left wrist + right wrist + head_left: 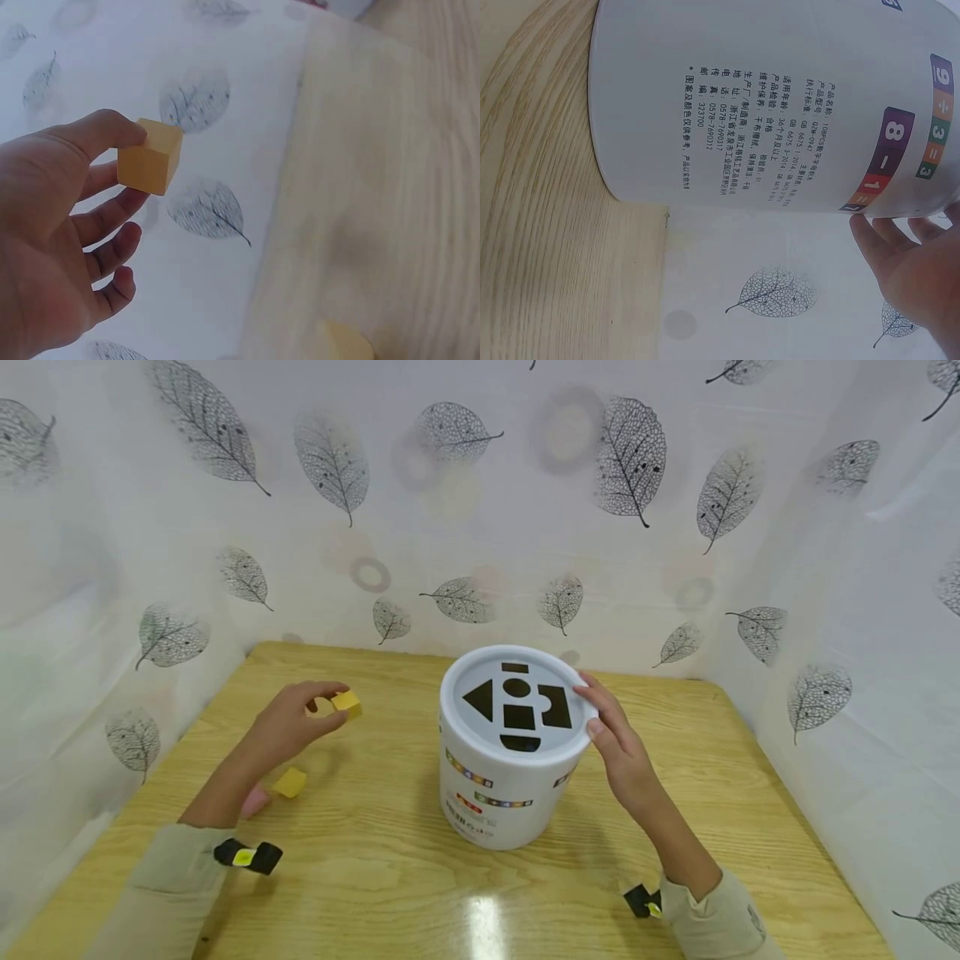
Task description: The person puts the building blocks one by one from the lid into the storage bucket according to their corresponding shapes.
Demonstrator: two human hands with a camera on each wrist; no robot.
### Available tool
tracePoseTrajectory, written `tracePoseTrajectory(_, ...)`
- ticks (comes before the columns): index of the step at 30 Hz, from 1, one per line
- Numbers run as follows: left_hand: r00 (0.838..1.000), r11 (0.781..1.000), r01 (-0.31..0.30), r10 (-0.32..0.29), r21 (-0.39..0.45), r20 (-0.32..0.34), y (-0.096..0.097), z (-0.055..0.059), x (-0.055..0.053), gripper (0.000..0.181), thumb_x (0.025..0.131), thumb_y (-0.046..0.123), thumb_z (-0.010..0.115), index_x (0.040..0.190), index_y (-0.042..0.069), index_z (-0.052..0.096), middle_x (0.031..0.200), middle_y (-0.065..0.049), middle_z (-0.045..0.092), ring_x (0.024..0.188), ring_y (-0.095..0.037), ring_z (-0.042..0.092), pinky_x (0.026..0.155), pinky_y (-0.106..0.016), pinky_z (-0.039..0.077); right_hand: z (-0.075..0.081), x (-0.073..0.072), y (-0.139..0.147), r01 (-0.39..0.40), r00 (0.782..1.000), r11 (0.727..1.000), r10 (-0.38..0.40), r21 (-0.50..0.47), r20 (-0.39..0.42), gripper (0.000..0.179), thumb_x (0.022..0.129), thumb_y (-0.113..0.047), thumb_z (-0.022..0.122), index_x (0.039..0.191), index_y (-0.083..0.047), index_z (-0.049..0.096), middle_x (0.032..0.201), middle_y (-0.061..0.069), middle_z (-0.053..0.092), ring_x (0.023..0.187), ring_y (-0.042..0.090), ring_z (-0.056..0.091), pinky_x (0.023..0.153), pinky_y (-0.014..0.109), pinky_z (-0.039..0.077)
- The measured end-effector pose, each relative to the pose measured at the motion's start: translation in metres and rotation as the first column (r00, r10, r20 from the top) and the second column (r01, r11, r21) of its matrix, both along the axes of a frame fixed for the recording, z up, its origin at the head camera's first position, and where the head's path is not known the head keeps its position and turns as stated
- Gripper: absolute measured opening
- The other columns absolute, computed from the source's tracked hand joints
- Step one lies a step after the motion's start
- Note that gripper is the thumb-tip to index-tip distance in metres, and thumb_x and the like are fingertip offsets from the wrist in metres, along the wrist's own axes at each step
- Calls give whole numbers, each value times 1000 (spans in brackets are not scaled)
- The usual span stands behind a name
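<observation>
Between thumb and fingertips my left hand (296, 718) pinches a small yellow block (347, 704), held up over the left of the table. In the left wrist view the yellow block (150, 156) shows flat faces, and the other fingers are loosely bent. A white shape-sorter bucket (495, 810) stands upright in the middle, its grey lid (480, 660) cut with a triangle, a circle, a square and other holes. My right hand (622, 760) rests at the right side of the bucket's rim, fingers fairly straight. In the right wrist view its fingertips touch the printed wall (780, 142).
Near my left forearm lie another yellow block (290, 782) and a pink block (255, 801), partly hidden by the wrist. The wooden table (375, 877) is bordered at the back and sides by a white leaf-print sheet (510, 543).
</observation>
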State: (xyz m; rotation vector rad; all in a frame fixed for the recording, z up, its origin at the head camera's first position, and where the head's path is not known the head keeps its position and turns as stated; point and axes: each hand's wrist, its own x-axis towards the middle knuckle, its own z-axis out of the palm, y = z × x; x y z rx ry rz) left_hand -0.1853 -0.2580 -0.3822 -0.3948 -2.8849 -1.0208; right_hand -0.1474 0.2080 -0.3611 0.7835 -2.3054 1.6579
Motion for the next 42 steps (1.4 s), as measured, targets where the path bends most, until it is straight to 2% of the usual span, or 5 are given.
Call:
tracePoseTrajectory(13,996,997,44,-39,70,-77,47,58,13,47,97,38,66,139,19,60,131,-5,62,106,-27,50,77,-40,43,-2,-1,0,4,1000,1000,-4,0,-11,43,109,-13,35,151,-10,44,166,1,25,156,24,14,115,13,26)
tracePoseTrajectory(20,983,984,136,-119,119,-143,74,86,18,45,96,35,67,138,21,60,130,0,60,104,-22,47,81,-42,39,-2,-1,1,24,1000,1000,-24,7,5,43,109,-16,35,151,-13,45,166,-3,26,155,20,16,115,14,25)
tracePoseTrajectory(24,961,964,229,-202,135,-187,94,100,20,43,94,31,69,135,21,63,129,3,61,105,-20,47,86,-43,39,-2,-1,1,19,1000,1000,-19,13,-2,43,109,-16,35,151,-12,44,166,0,26,156,19,16,116,14,25)
tracePoseTrajectory(30,920,933,345,-314,105,-233,124,113,18,40,92,28,73,131,22,66,122,6,65,106,-18,49,90,-41,41,-1,-2,1,13,1000,1000,-13,15,-8,43,109,-15,35,151,-11,44,166,1,25,155,19,16,116,14,25)
tracePoseTrajectory(42,904,908,418,-412,35,-117,171,113,5,38,91,33,74,128,28,68,116,12,65,109,-18,44,89,-41,44,-1,-2,2,5,1000,1000,-5,28,4,44,109,-18,35,152,-11,42,167,3,24,156,19,15,115,15,25)
